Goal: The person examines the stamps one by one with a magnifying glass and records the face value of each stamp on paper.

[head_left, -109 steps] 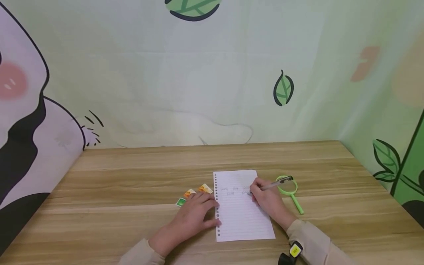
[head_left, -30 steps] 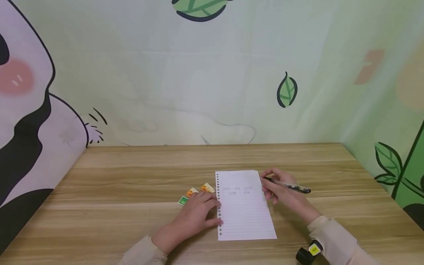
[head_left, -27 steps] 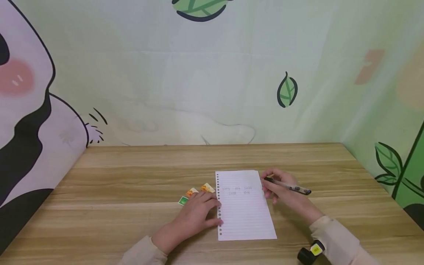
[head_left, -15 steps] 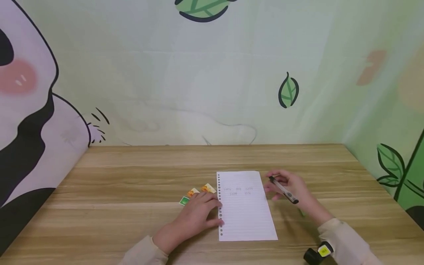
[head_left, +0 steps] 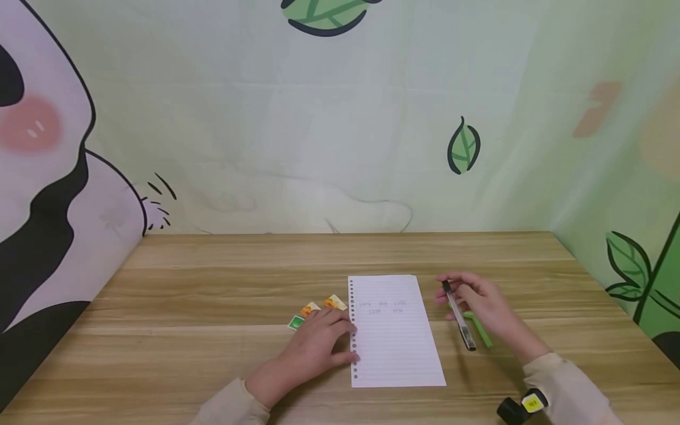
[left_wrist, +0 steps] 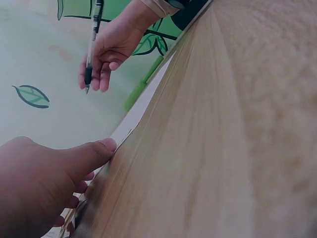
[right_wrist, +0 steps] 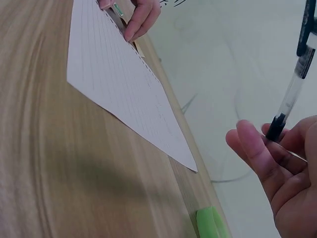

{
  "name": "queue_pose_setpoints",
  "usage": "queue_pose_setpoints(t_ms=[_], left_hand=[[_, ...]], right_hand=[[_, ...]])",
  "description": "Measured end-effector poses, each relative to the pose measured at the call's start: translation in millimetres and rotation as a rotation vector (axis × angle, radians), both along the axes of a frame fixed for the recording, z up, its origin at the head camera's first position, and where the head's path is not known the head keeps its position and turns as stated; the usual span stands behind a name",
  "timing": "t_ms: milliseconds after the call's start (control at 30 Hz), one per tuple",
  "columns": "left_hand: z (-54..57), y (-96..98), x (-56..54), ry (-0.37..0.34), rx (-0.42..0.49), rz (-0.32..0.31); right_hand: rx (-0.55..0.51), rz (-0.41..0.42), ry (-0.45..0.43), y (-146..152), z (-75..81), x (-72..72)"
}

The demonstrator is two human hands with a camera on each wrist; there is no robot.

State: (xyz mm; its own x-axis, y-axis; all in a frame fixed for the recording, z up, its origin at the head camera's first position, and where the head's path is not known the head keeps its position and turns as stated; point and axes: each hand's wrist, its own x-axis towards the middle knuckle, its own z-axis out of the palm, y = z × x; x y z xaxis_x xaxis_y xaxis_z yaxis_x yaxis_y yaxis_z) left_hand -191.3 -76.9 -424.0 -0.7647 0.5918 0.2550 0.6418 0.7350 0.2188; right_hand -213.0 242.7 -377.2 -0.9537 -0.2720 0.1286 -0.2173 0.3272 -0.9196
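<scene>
My right hand [head_left: 480, 304] holds a clear pen with black ends [head_left: 460, 321] above the table, to the right of a lined sheet of paper [head_left: 395, 354]. In the right wrist view the pen [right_wrist: 290, 94] sits between thumb and fingers, clear of the sheet. A few short handwritten groups stand on the paper's upper lines. My left hand [head_left: 316, 339] rests at the punched left edge, thumb and fingertips touching the sheet. Beneath my right hand lies a green magnifying glass [head_left: 482, 332], its ring mostly hidden.
Small picture cards [head_left: 334, 302], orange and green, lie beyond my left hand, partly covered by it. A cartoon-printed backdrop [head_left: 297, 147] rises behind the wooden table [head_left: 212, 283]. A black device with a yellow label [head_left: 533, 403] is at my right wrist.
My right hand has left the paper, where the pen's tip was at the writing, and moved right. The pen has swung to point its rear end toward me. My left hand stays put.
</scene>
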Motion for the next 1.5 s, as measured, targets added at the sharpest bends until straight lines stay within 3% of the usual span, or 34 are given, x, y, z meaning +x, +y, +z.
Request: queue_pose_setpoints(t_ms=[167, 433, 733, 1067, 1367, 1500], left_hand=[[0.1, 0.0, 0.3, 0.006, 0.006, -0.003], [-0.6, 0.4, 0.0, 0.011, 0.006, -0.003], [0.2, 0.2, 0.3, 0.023, 0.002, -0.005], [1.0, 0.0, 0.9, 0.017, 0.004, -0.008], [0.6, -0.8, 0.9, 0.032, 0.014, -0.021], [0.3, -1.3, 0.9, 0.051, 0.010, -0.029]], right_hand=[[0.025, -0.056, 0.036, 3, 0.8, -0.5], [0.027, -0.059, 0.064, 6, 1.9, -3.4], [0.166, -0.035, 0.037, 2, 4.5, -2.5], [0.231, -0.117, -0.017, -8, -8.9, -4.3], [0.346, -0.158, 0.032, -17, -20.3, -6.1], [0.392, -0.171, 0.008, -21, -23.3, -6.7]])
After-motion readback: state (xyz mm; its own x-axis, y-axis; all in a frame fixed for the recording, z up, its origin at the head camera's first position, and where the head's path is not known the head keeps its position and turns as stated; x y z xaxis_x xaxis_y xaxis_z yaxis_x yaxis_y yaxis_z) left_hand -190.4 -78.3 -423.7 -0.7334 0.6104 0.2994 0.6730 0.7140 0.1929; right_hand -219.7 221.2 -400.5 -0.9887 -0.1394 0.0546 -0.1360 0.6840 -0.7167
